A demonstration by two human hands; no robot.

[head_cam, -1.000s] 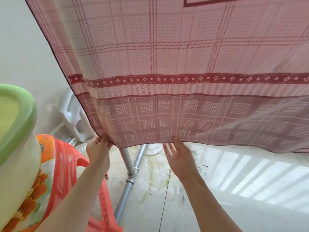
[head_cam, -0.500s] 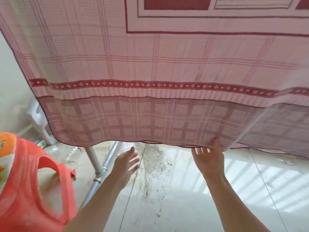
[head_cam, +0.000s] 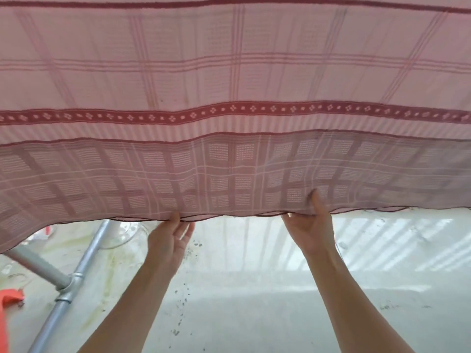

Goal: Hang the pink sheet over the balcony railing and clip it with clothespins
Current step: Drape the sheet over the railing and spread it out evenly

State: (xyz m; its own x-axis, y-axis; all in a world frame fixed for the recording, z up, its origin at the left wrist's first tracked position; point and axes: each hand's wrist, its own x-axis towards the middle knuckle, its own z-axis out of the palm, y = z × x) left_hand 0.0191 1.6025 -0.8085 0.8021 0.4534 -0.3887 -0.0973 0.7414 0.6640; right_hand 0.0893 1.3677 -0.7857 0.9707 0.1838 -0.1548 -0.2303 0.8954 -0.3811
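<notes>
The pink sheet (head_cam: 234,80), checked with a dark red patterned band, hangs in front of me and fills the upper two thirds of the view. Its lower hem runs across at about mid-height. My left hand (head_cam: 170,240) pinches the hem near the centre, thumb in front and fingers behind the cloth. My right hand (head_cam: 309,225) grips the hem to the right, thumb pressed up on the front of the fabric. Whatever the sheet hangs from is out of view above. No clothespins are visible.
A grey metal pipe frame (head_cam: 66,284) with a joint slants across the lower left. An orange-red plastic chair edge (head_cam: 7,301) shows at the far left. The pale tiled floor (head_cam: 254,314) has dark specks, greenish stains and striped sunlight at the right.
My left hand, free and open half a second ago, has come up and taken the hem. My view has shifted right along the sheet; the chair and green basin have left the frame.
</notes>
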